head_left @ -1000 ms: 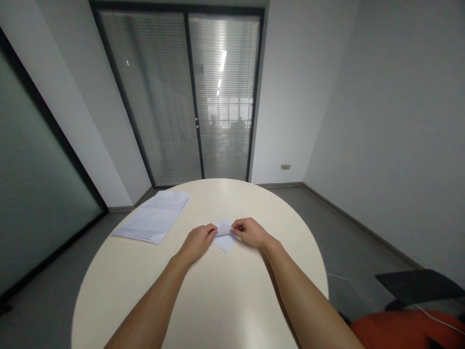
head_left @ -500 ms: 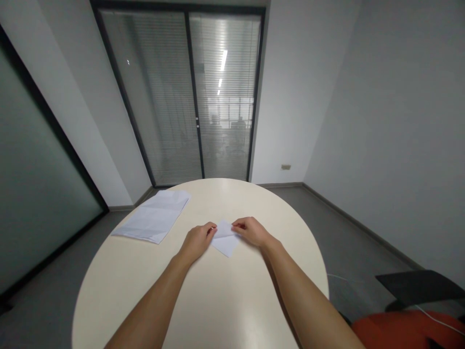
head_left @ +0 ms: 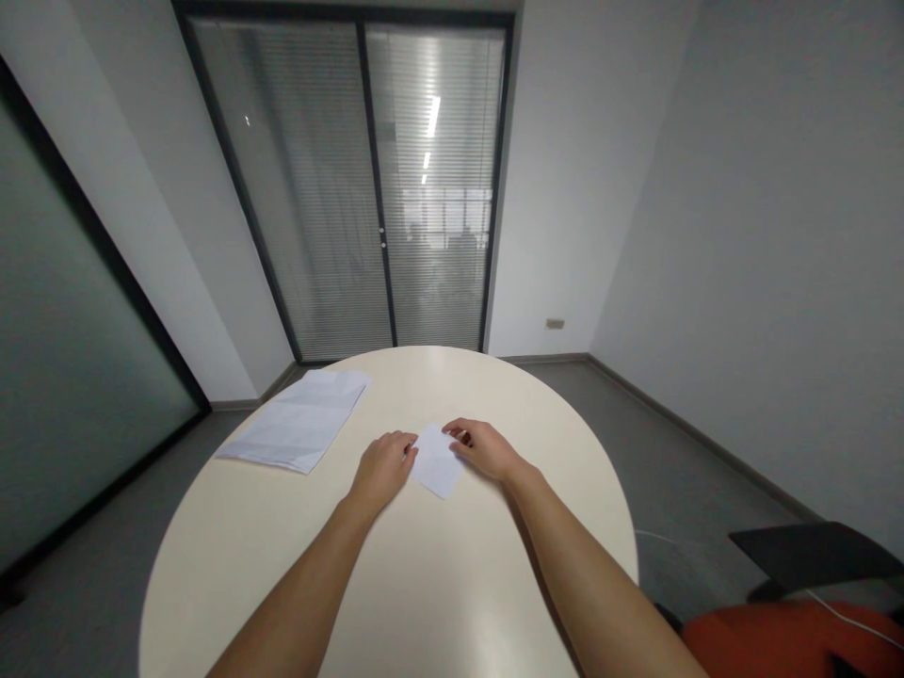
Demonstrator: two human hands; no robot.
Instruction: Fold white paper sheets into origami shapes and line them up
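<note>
A small piece of white folded paper [head_left: 436,463] lies on the round table in front of me, one corner pointing toward me. My left hand [head_left: 385,468] is at its left edge, thumb and forefinger closed on the paper's side. On the opposite side, my right hand [head_left: 486,449] touches the upper right edge with curled fingers. A gap shows between the right thumb and forefinger. The underside of the paper is hidden, so I cannot tell how many layers it has.
The cream round table [head_left: 416,584] fills the lower middle. Larger white sheets [head_left: 297,421] lie at its far left. A red and black chair [head_left: 791,631] stands at lower right, with a white cable on it. Glass doors with blinds [head_left: 444,282] are behind the table.
The line across the middle of the paper no longer shows, and its surface looks flatter. My right thumb and forefinger have parted and shifted slightly left. My left hand has barely moved.
</note>
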